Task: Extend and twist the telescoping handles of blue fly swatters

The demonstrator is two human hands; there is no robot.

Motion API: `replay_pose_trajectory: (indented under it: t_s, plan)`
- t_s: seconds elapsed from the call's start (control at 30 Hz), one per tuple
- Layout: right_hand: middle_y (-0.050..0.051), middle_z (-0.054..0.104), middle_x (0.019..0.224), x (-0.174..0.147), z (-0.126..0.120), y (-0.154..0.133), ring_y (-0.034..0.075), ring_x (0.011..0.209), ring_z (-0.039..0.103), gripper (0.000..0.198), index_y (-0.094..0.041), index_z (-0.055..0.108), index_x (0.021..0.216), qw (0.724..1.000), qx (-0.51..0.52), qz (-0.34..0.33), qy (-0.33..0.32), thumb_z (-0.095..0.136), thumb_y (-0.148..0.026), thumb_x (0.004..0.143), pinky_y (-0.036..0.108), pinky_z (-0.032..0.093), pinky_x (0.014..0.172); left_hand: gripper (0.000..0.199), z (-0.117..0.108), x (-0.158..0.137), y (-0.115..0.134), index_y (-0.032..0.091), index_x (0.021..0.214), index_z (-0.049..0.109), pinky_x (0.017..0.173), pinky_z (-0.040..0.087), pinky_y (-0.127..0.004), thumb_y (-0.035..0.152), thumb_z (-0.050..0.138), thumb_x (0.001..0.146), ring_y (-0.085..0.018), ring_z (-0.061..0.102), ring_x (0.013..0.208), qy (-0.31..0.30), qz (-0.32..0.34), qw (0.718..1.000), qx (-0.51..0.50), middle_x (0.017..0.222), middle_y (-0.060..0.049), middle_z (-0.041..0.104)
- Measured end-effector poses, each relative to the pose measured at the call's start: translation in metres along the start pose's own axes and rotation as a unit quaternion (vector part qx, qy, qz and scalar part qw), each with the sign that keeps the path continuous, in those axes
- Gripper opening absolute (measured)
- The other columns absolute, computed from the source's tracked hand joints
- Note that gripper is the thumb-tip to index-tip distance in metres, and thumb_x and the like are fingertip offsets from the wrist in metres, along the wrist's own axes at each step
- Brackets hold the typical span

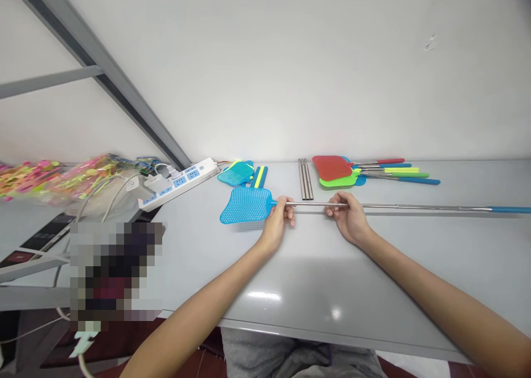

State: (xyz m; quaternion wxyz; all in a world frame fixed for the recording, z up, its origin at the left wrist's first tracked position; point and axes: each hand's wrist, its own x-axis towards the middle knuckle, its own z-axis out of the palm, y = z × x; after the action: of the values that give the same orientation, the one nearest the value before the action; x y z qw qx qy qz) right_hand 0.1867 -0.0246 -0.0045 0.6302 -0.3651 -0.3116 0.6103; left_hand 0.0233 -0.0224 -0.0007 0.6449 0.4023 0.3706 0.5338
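Left hand [274,226] and right hand [352,220] pinch the blue fly swatter's rod [311,204], apparently adjusting length, which calls for straight sliding.

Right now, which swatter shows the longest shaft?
The blue swatter in the left hand and right hand; its metal shaft far outreaches those of the piled swatters behind.
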Motion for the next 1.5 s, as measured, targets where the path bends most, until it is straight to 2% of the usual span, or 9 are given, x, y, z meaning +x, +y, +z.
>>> replay_pose_trajectory:
  t_s: [0.4, 0.53, 0.6, 0.73, 0.9, 1.1, 1.27, 1.5]
  plan:
    - [-0.003, 0.036, 0.043, 0.001, -0.003, 0.002, 0.010, 0.044, 0.040, 0.033, -0.017, 0.042, 0.044, 1.000, 0.019, 0.000, -0.014, 0.042, -0.029, 0.075, 0.026, 0.033, 0.050, 0.035, -0.001, -0.001, -0.001, 0.015, 0.064, 0.051, 0.045, 0.032, -0.022, 0.043, 0.034, 0.078, -0.008, 0.040, 0.039, -0.021, 0.000, 0.998, 0.066, 0.047, 0.004, 0.041]
    - [-0.002, 0.036, 0.041, 0.001, -0.004, 0.001, 0.011, 0.044, 0.041, 0.033, -0.018, 0.044, 0.045, 1.000, 0.014, 0.003, -0.025, 0.041, -0.031, 0.075, 0.026, 0.034, 0.051, 0.040, -0.004, -0.002, 0.001, 0.014, 0.062, 0.051, 0.050, 0.035, -0.023, 0.043, 0.029, 0.080, -0.009, 0.042, 0.044, -0.102, -0.011, 0.990, 0.099, 0.048, 0.002, 0.043]
    - [-0.002, 0.037, 0.040, 0.000, -0.004, 0.000, 0.012, 0.045, 0.042, 0.034, -0.018, 0.045, 0.045, 0.999, 0.002, 0.010, -0.047, 0.040, -0.032, 0.076, 0.027, 0.033, 0.051, 0.043, -0.006, -0.003, 0.001, 0.013, 0.062, 0.052, 0.052, 0.036, -0.023, 0.041, 0.026, 0.081, -0.009, 0.043, 0.046, -0.150, -0.005, 0.981, 0.122, 0.049, 0.001, 0.044]
    - [0.001, 0.041, 0.042, -0.002, 0.000, 0.000, 0.014, 0.046, 0.045, 0.040, -0.017, 0.048, 0.044, 0.992, -0.058, 0.013, -0.110, 0.035, -0.032, 0.078, 0.028, 0.033, 0.051, 0.044, -0.009, -0.003, 0.001, 0.012, 0.062, 0.054, 0.052, 0.036, -0.024, 0.039, 0.025, 0.081, -0.009, 0.044, 0.047, -0.204, -0.002, 0.967, 0.156, 0.052, -0.001, 0.047]
    - [0.002, 0.046, 0.044, -0.003, 0.000, 0.004, 0.014, 0.048, 0.046, 0.046, -0.016, 0.051, 0.045, 0.974, -0.132, 0.011, -0.181, 0.030, -0.034, 0.081, 0.028, 0.034, 0.053, 0.042, -0.005, -0.008, 0.007, 0.011, 0.067, 0.056, 0.053, 0.036, -0.023, 0.035, 0.026, 0.083, -0.009, 0.045, 0.049, -0.232, -0.002, 0.951, 0.203, 0.055, -0.001, 0.049]
    - [0.003, 0.050, 0.047, -0.007, -0.001, 0.007, 0.015, 0.051, 0.048, 0.054, -0.016, 0.049, 0.046, 0.936, -0.211, 0.026, -0.280, 0.020, -0.038, 0.085, 0.029, 0.034, 0.058, 0.044, 0.004, -0.017, 0.014, 0.011, 0.067, 0.055, 0.052, 0.037, -0.023, 0.036, 0.023, 0.084, -0.009, 0.045, 0.047, -0.275, -0.028, 0.939, 0.204, 0.055, -0.002, 0.051]
    - [0.004, 0.052, 0.048, -0.016, 0.002, 0.003, 0.015, 0.053, 0.050, 0.057, -0.016, 0.046, 0.043, 0.927, -0.214, 0.039, -0.306, 0.016, -0.039, 0.085, 0.029, 0.036, 0.061, 0.049, 0.003, -0.018, 0.014, 0.011, 0.059, 0.052, 0.046, 0.036, -0.022, 0.038, 0.020, 0.084, -0.008, 0.042, 0.040, -0.294, -0.079, 0.934, 0.184, 0.045, 0.000, 0.047]
    - [0.005, 0.056, 0.048, -0.027, 0.005, 0.002, 0.016, 0.058, 0.054, 0.057, -0.016, 0.045, 0.041, 0.929, -0.197, 0.066, -0.306, 0.017, -0.038, 0.085, 0.032, 0.037, 0.070, 0.050, 0.000, -0.020, 0.008, 0.011, 0.057, 0.052, 0.041, 0.033, -0.022, 0.039, 0.021, 0.083, -0.008, 0.042, 0.038, -0.306, -0.111, 0.931, 0.166, 0.054, -0.004, 0.055]
